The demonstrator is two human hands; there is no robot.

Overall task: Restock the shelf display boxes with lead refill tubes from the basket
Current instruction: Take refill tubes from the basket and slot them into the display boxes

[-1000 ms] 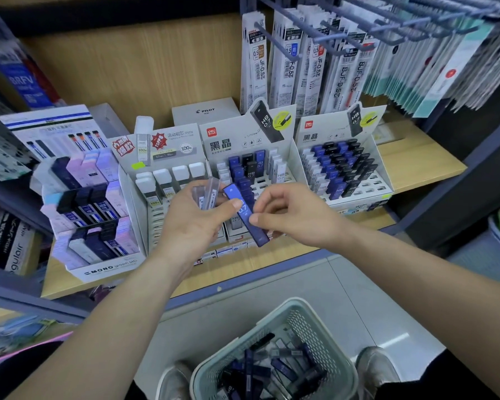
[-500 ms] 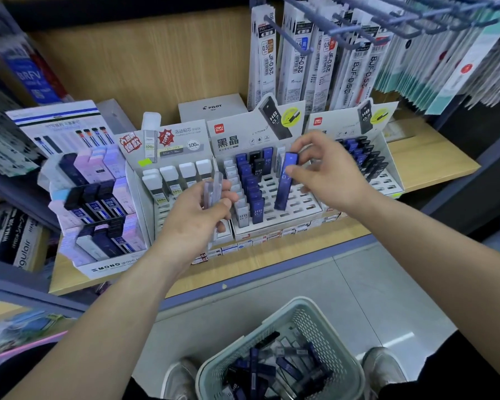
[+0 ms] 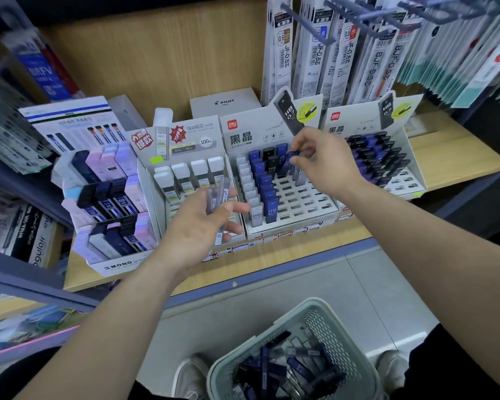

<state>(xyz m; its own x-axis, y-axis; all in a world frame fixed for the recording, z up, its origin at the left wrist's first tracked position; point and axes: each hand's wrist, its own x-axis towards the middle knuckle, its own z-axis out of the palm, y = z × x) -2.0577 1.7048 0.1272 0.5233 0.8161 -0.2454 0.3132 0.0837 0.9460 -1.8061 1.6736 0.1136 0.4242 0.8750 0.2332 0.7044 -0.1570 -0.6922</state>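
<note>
My right hand (image 3: 326, 163) pinches the top of a blue lead refill tube (image 3: 289, 163) that stands in a back-row slot of the middle white display box (image 3: 306, 203). That box holds blue, black and grey tubes on its left side; many slots on its right are bare. My left hand (image 3: 202, 226) holds a few clear grey tubes (image 3: 218, 197) upright in front of the box with white-capped tubes (image 3: 185, 180). The pale green basket (image 3: 274, 342) below holds several blue and black tubes.
A second display box (image 3: 404, 183) full of blue and black tubes stands to the right. A tiered MONO display (image 3: 107, 197) is on the left. Packaged refills hang on hooks (image 3: 358, 39) above. The wooden shelf edge (image 3: 300, 252) runs in front; my shoes flank the basket.
My right hand carried the blue tube from my left hand up to the middle box and lowered it into a back-row slot. My left hand stayed put with its tubes.
</note>
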